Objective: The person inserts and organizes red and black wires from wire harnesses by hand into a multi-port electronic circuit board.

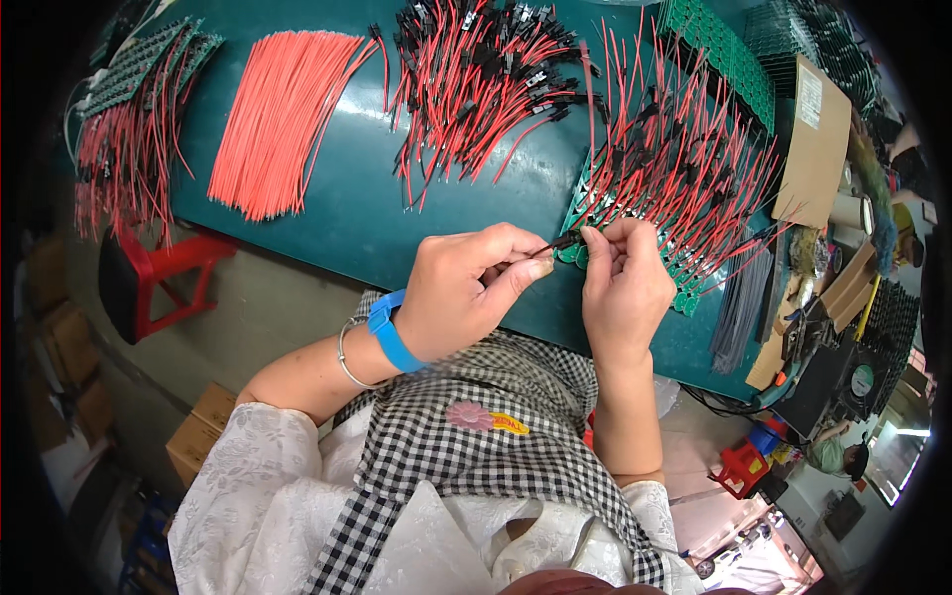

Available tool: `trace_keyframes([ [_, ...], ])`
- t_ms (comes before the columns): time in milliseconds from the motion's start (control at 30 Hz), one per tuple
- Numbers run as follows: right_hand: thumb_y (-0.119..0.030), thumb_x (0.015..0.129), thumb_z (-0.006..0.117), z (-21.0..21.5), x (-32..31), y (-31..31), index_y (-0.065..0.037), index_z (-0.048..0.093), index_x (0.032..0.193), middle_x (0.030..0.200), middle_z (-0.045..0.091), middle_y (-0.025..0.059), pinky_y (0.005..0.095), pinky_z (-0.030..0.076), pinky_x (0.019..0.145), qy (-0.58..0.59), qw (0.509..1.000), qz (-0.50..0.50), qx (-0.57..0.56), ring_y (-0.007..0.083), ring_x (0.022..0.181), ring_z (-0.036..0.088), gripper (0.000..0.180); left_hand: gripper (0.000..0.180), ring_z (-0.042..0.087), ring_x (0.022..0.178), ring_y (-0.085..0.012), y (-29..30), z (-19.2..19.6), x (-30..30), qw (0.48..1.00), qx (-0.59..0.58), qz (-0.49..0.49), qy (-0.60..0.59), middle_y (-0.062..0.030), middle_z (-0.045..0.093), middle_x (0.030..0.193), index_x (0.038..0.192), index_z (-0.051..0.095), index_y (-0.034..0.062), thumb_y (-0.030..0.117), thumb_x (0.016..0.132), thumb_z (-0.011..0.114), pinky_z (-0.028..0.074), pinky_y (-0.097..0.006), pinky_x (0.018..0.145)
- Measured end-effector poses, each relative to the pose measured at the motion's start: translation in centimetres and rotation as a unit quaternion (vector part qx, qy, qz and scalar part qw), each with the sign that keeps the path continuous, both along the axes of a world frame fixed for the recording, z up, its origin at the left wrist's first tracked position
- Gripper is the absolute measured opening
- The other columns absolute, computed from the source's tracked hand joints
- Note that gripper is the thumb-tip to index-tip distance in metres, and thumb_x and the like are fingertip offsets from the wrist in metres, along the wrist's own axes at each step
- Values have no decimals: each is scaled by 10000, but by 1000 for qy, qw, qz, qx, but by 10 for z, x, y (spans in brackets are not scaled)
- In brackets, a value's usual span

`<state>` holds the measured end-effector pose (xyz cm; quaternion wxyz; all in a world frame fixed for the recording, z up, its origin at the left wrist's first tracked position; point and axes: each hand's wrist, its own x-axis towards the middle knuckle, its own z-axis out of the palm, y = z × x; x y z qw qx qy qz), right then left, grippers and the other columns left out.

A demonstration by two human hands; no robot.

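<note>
My left hand point(466, 288) pinches a thin black and red wire point(551, 245) between thumb and forefinger, with a blue band and a metal bangle on its wrist. My right hand point(625, 278) is closed on the near edge of a green strip of small circuit boards point(595, 203), its fingertips meeting the wire's end. Many red and black wires point(684, 149) stand up from that strip, just beyond both hands.
On the green table point(347, 208) lie a bundle of plain red wires point(278, 109), a heap of red wires with black connectors point(476, 79), more wired boards at far left point(124, 139) and green board panels point(724, 55). A red stool point(159, 278) stands lower left. Cardboard point(815, 139) and tools crowd the right.
</note>
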<state>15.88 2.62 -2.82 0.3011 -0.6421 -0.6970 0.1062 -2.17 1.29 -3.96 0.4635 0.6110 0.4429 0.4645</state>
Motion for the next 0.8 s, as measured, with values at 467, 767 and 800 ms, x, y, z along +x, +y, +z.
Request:
trace_keyframes([
  [467, 44, 892, 632, 27, 28, -34, 34, 662, 952, 851, 608, 58, 182, 412, 485, 558, 812, 40, -170, 63, 618, 555, 67, 95, 615, 578, -102, -8, 21, 24, 989, -84, -119, 18, -72, 697, 745, 939, 706, 22, 81, 864, 713, 474, -259, 527],
  [767, 50, 826, 719, -3, 40, -18, 38, 698, 902, 817, 668, 75, 197, 472, 511, 304, 950, -57, -48, 80, 620, 591, 79, 138, 532, 812, -247, 68, 20, 2, 846, 246, 119, 457, -41, 571, 801, 774, 661, 101, 153, 720, 777, 374, -403, 721],
  [800, 47, 820, 725, -6, 42, -17, 30, 697, 896, 805, 669, 67, 195, 450, 504, 235, 971, -20, -22, 67, 609, 572, 82, 145, 527, 826, -238, 73, 17, -1, 831, 243, 138, 481, -26, 568, 815, 762, 658, 110, 167, 716, 782, 350, -398, 742],
])
